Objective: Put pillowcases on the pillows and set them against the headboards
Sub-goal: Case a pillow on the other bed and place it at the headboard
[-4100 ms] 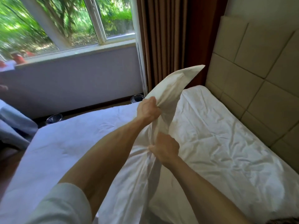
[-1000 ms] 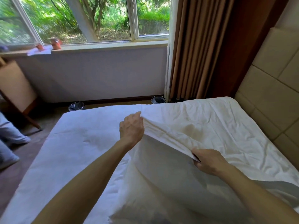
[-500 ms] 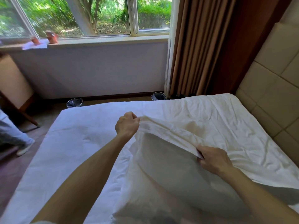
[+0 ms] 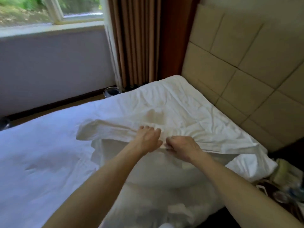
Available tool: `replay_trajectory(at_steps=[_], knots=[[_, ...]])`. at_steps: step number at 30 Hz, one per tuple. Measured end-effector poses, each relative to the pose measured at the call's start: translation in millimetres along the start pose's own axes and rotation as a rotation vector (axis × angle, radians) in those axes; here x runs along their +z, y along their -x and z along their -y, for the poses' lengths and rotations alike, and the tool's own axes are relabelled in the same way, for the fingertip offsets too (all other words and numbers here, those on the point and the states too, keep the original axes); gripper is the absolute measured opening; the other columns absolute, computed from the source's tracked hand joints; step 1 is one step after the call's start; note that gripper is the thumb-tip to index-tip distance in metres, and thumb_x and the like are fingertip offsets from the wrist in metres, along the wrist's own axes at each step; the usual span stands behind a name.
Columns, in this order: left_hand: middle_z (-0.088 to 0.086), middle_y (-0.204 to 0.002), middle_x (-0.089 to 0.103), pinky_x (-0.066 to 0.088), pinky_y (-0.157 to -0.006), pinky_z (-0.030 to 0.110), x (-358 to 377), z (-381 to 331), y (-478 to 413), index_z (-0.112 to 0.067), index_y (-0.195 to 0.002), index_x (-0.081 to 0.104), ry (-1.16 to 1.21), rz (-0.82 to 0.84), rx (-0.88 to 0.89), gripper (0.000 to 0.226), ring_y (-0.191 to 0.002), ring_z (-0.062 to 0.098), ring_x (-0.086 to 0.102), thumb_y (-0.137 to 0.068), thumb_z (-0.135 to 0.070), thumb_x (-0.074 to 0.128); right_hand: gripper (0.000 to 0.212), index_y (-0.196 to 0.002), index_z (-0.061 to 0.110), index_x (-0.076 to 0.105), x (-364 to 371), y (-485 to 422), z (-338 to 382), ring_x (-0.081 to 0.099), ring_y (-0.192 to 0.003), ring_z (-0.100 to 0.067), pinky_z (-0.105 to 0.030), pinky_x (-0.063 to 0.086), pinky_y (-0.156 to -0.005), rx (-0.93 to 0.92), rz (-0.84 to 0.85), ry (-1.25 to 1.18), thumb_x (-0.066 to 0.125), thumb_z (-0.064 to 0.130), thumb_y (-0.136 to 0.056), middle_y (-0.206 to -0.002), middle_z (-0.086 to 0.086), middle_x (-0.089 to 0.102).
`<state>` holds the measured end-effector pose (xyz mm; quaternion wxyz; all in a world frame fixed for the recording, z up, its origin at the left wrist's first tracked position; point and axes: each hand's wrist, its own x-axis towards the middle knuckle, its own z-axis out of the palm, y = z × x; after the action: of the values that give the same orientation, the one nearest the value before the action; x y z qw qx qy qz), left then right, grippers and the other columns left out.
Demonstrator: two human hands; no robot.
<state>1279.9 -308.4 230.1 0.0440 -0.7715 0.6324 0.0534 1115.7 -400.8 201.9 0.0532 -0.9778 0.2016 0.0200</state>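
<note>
A white pillow in a white pillowcase [image 4: 148, 178] lies on the bed [image 4: 41, 153] in front of me, its far open end spread wide. My left hand [image 4: 148, 139] presses on the pillowcase's far flap, fingers spread and curled over the fabric. My right hand [image 4: 182, 145] sits right beside it, closed on the same fabric edge. Both hands almost touch at the middle of the flap. The padded beige headboard [image 4: 238, 79] stands to the right of the bed.
A window [image 4: 49, 12] and grey wall lie beyond the bed, brown curtains [image 4: 136, 41] in the corner. A small bin [image 4: 111, 92] stands on the floor by the curtain. A cluttered nightstand [image 4: 286, 186] sits at the lower right.
The hands were apart holding the pillowcase opening up; now they have come together at its middle and lowered the flap onto the bed. The view has swung right toward the headboard.
</note>
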Motion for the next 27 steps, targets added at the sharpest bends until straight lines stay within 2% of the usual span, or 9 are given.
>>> replay_trajectory(at_steps=[4, 6, 8, 11, 14, 18, 20, 23, 27], knots=[[0.016, -0.118, 0.061, 0.042, -0.088, 0.043, 0, -14, -26, -0.013, -0.116, 0.054, -0.091, 0.046, -0.041, 0.039, -0.108, 0.034, 0.055, -0.092, -0.043, 0.047, 0.039, -0.084, 0.026, 0.05, -8, 19, -63, 0.059, -0.084, -0.02, -0.033, 0.043, -0.066, 0.087, 0.022, -0.055, 0.048, 0.065, -0.084, -0.092, 0.004, 0.062], [0.013, -0.115, 0.061, 0.043, -0.086, 0.043, -4, -19, -34, -0.016, -0.116, 0.055, -0.091, 0.045, -0.061, 0.043, -0.106, 0.032, 0.057, -0.091, -0.05, 0.047, 0.038, -0.085, 0.026, 0.052, -8, 31, -100, 0.056, -0.083, -0.017, -0.032, 0.045, -0.068, 0.131, -0.029, -0.079, 0.049, 0.064, -0.085, -0.091, 0.006, 0.059], [0.01, -0.112, 0.062, 0.044, -0.083, 0.042, -5, -21, -43, -0.02, -0.113, 0.057, -0.102, 0.064, -0.089, 0.047, -0.102, 0.03, 0.057, -0.088, -0.059, 0.048, 0.032, -0.098, 0.026, 0.054, -1, 37, -138, 0.056, -0.092, -0.019, -0.032, 0.045, -0.072, 0.161, -0.045, -0.054, 0.049, 0.056, -0.09, -0.102, 0.004, 0.058], [0.006, -0.103, 0.061, 0.04, -0.076, 0.038, 1, -22, -48, -0.023, -0.104, 0.057, -0.141, 0.097, -0.135, 0.049, -0.094, 0.026, 0.057, -0.084, -0.066, 0.046, 0.041, -0.127, 0.024, 0.049, 13, 43, -192, 0.054, -0.111, -0.025, -0.037, 0.044, -0.087, 0.25, 0.086, -0.021, 0.049, 0.048, -0.094, -0.126, -0.002, 0.054], [0.001, -0.096, 0.058, 0.04, -0.074, 0.036, 4, -28, -55, -0.024, -0.099, 0.056, -0.17, 0.112, -0.155, 0.049, -0.087, 0.021, 0.054, -0.082, -0.07, 0.049, 0.049, -0.129, 0.022, 0.048, 31, 54, -224, 0.053, -0.114, -0.029, -0.04, 0.043, -0.092, 0.358, 0.265, -0.068, 0.047, 0.055, -0.092, -0.128, -0.008, 0.054], [0.0, -0.106, 0.059, 0.045, -0.08, 0.035, 17, -55, -77, -0.027, -0.111, 0.057, -0.023, 0.023, -0.019, 0.03, -0.095, 0.024, 0.056, -0.087, -0.045, 0.059, 0.064, -0.141, 0.027, 0.044, 54, 64, -242, 0.051, -0.121, -0.029, -0.041, 0.045, -0.096, 0.427, 0.29, -0.306, 0.046, 0.065, -0.089, -0.136, -0.007, 0.053], [0.001, -0.118, 0.061, 0.046, -0.086, 0.038, 24, -76, -91, -0.031, -0.125, 0.054, 0.06, 0.042, 0.046, 0.041, -0.106, 0.026, 0.058, -0.085, -0.04, 0.06, 0.064, -0.142, 0.028, 0.043, 59, 69, -247, 0.05, -0.122, -0.028, -0.042, 0.045, -0.097, 0.38, 0.246, -0.31, 0.047, 0.064, -0.089, -0.137, -0.006, 0.053], [0.001, -0.127, 0.058, 0.044, -0.094, 0.041, 28, -105, -110, -0.035, -0.136, 0.046, 0.036, 0.174, 0.006, 0.063, -0.116, 0.025, 0.053, -0.079, -0.058, 0.058, 0.065, -0.141, 0.031, 0.043, 57, 76, -258, 0.049, -0.123, -0.027, -0.042, 0.044, -0.097, 0.34, 0.218, -0.306, 0.049, 0.066, -0.087, -0.138, -0.003, 0.053], [0.0, -0.118, 0.062, 0.046, -0.09, 0.037, 29, -115, -125, -0.036, -0.128, 0.052, -0.068, 0.174, -0.054, 0.064, -0.107, 0.023, 0.057, -0.073, -0.069, 0.059, 0.085, -0.14, 0.026, 0.039, 59, 94, -285, 0.047, -0.125, -0.031, -0.051, 0.039, -0.101, 0.479, 0.32, -0.258, 0.042, 0.083, -0.077, -0.139, -0.007, 0.05]])
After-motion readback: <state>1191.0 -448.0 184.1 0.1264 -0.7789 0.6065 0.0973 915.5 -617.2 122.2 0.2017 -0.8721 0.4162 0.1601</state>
